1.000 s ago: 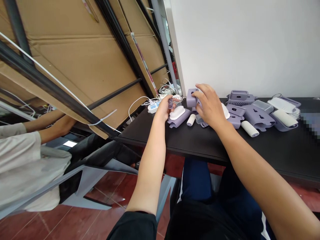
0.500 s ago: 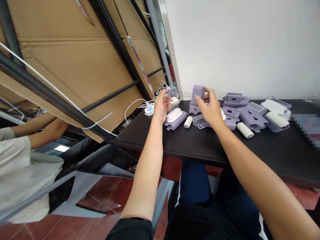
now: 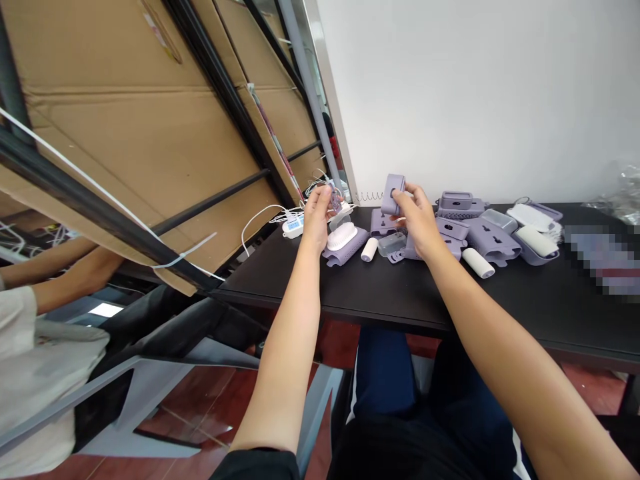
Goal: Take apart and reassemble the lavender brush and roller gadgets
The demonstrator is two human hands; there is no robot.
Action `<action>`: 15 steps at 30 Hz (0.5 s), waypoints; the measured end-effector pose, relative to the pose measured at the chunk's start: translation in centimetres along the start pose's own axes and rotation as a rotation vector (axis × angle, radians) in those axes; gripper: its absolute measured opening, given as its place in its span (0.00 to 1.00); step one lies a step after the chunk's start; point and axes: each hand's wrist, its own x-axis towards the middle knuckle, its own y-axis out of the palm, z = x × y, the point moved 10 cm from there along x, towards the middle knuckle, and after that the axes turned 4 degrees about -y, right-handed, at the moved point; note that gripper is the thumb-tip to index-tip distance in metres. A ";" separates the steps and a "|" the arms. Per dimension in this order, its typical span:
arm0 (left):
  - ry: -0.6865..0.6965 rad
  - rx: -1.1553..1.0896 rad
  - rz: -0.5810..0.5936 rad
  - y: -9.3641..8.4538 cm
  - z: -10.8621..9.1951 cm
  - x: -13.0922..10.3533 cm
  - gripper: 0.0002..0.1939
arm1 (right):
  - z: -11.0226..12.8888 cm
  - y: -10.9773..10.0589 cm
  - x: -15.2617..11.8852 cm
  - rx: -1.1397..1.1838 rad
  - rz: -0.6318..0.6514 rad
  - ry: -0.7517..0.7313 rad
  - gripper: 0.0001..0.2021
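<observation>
My left hand (image 3: pixel 318 212) pinches a small purple looped piece, perhaps the end of a cord; it is too small to make out fully. A thin coiled cord (image 3: pixel 369 197) stretches from near it towards a purple plastic case (image 3: pixel 394 192). My right hand (image 3: pixel 419 217) grips that case upright above the table, thumb on its dark round spot. Below my left hand, a white-bristled brush (image 3: pixel 342 236) lies on a purple perforated holder (image 3: pixel 353 248). A white cylinder (image 3: pixel 369 249) and a clear lidded box (image 3: pixel 391 244) lie between the hands.
Several purple holders (image 3: pixel 493 239) and white cylinders (image 3: pixel 479 263) crowd the black table (image 3: pixel 390 293) to the right. White cables and a power strip (image 3: pixel 293 227) are at the left, beside cardboard panels (image 3: pixel 125 153) on a black frame. A person (image 3: pixel 40 333) sits far left.
The view has shifted slightly. My left hand has drawn its looped piece in closer between the fingers, and the purple case in my right hand is turned a little. The coiled cord still stretches between them.
</observation>
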 end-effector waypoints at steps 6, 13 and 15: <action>-0.086 0.073 -0.087 -1.2 1.0 0.4 0.31 | 2.9 1.0 -0.2 -0.314 0.119 -0.377 0.26; 0.003 0.132 -0.191 -2.1 0.0 0.2 0.29 | 3.4 -1.1 0.3 -0.421 -0.026 -0.492 0.27; 0.119 0.265 -0.080 0.0 -1.5 -0.7 0.26 | 3.0 -2.4 0.7 -0.432 -0.123 -0.486 0.27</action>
